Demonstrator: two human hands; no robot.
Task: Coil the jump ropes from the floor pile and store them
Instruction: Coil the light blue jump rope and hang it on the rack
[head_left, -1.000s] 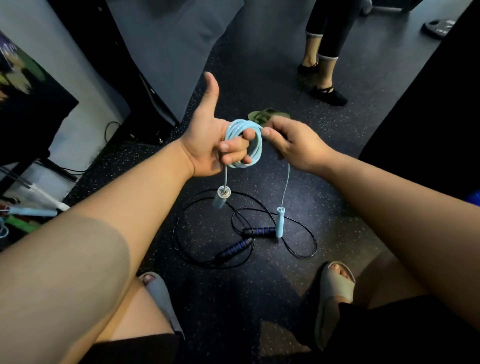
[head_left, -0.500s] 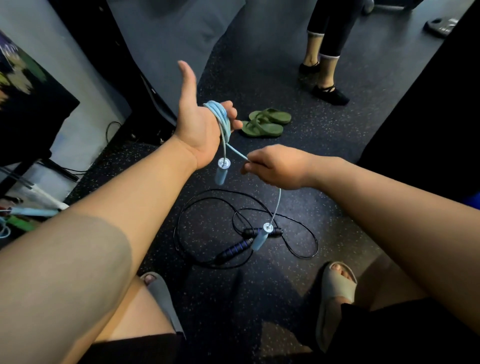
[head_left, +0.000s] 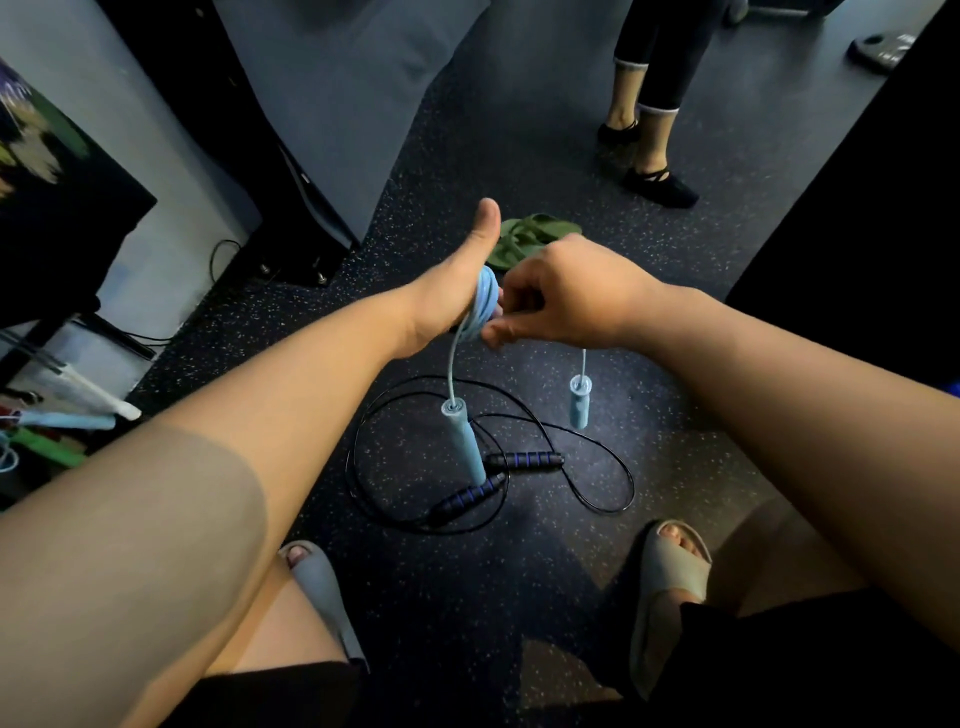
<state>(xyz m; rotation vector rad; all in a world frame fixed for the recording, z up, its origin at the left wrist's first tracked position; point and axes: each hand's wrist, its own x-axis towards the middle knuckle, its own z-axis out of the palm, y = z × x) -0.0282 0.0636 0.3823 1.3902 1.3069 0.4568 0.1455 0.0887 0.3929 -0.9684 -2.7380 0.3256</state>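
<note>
A light blue jump rope (head_left: 482, 306) is wound in a coil around my left hand (head_left: 451, 296), whose thumb points up. One blue handle (head_left: 465, 441) hangs from the coil on a short length of cord. My right hand (head_left: 561, 296) pinches the free end of the cord right beside the coil, and the second blue handle (head_left: 580, 401) dangles below it. A black jump rope (head_left: 592, 493) with dark blue ribbed handles (head_left: 470, 499) lies in loose loops on the floor beneath both hands.
Green flip-flops (head_left: 535, 236) lie on the speckled floor beyond my hands. Another person's legs (head_left: 649, 104) stand at the back right. More ropes and handles (head_left: 62, 421) sit at the left edge. My sandalled feet (head_left: 670, 577) frame the floor pile.
My right hand rose from lower right back up to the coil, carrying the cord around it. The loose handle lifted off the floor and now hangs shorter. My left hand lowered slightly.
</note>
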